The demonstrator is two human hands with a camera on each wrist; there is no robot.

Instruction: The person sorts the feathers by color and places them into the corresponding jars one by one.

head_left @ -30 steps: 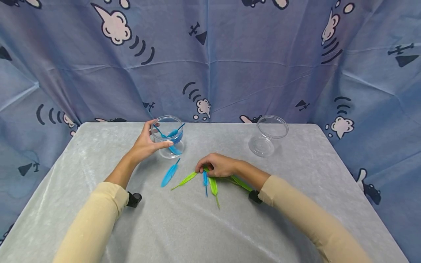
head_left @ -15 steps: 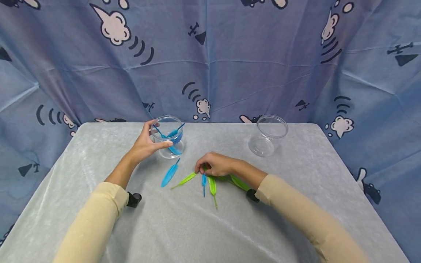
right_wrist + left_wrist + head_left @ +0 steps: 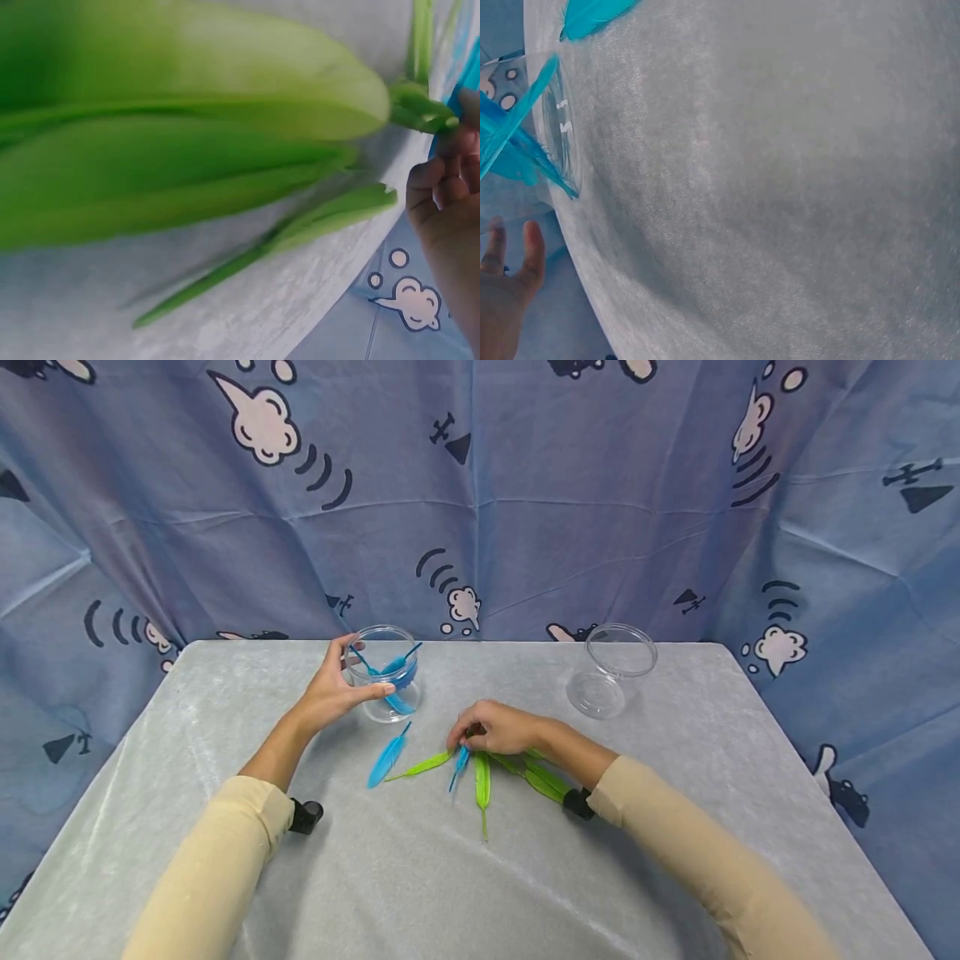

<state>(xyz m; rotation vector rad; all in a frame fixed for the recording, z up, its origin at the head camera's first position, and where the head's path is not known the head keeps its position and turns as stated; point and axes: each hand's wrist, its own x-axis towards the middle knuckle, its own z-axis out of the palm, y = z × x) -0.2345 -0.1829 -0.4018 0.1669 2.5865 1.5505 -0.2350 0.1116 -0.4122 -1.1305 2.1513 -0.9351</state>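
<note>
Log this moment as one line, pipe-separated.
left hand: grips jar holding blue feathers | right hand: pinches another blue feather | green feathers: on table near right hand | second jar: upright, far right

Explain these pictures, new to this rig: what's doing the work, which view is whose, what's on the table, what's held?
No machine: a person's two bare hands. The wide view is from a head camera; each close view is from a wrist camera. The left hand grips a clear jar with blue feathers inside. The right hand pinches a blue feather. On the table lie a loose blue feather and, around the right hand, green feathers. A second clear jar stands farther right.
</note>
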